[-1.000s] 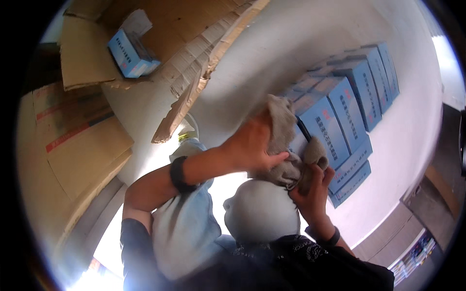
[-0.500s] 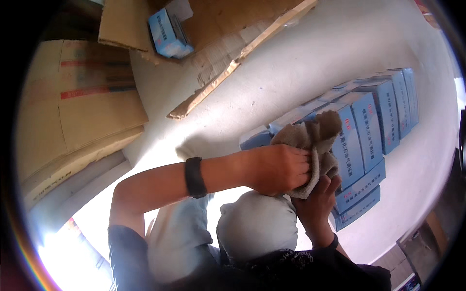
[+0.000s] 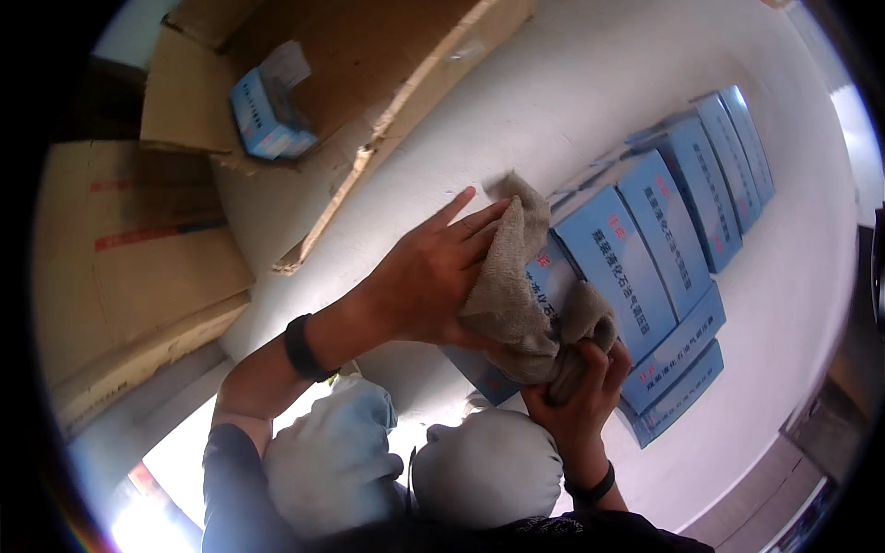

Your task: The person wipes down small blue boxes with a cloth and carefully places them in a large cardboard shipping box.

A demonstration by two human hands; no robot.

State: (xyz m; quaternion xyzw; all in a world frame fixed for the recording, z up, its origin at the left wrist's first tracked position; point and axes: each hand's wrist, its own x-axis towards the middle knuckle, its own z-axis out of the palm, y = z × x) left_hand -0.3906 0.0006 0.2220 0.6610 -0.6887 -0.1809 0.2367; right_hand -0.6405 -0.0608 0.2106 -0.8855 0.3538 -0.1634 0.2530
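My left hand [image 3: 426, 276] lies along the left side of a grey-brown cloth [image 3: 507, 276], fingers stretched out and touching it, thumb partly hidden. The cloth rests over a pale blue box [image 3: 539, 263], covering much of it. My right hand [image 3: 576, 415] has its fingers curled round the cloth's lower right part. Just right of the cloth stand several similar blue printed boxes [image 3: 616, 272], stacked in a slanting row.
At the upper left lies a torn open carton [image 3: 175, 92] with a blue box [image 3: 267, 124] and white paper inside. Closed cartons [image 3: 138, 286] stand on the left. The boxes sit on a pale surface [image 3: 774, 341]. My grey-clad knees [image 3: 484, 470] are below my hands.
My left hand has moved up and left since half a second ago and its fingers have straightened. The cloth has shifted left with it. My right hand still grips the cloth, slightly lower.
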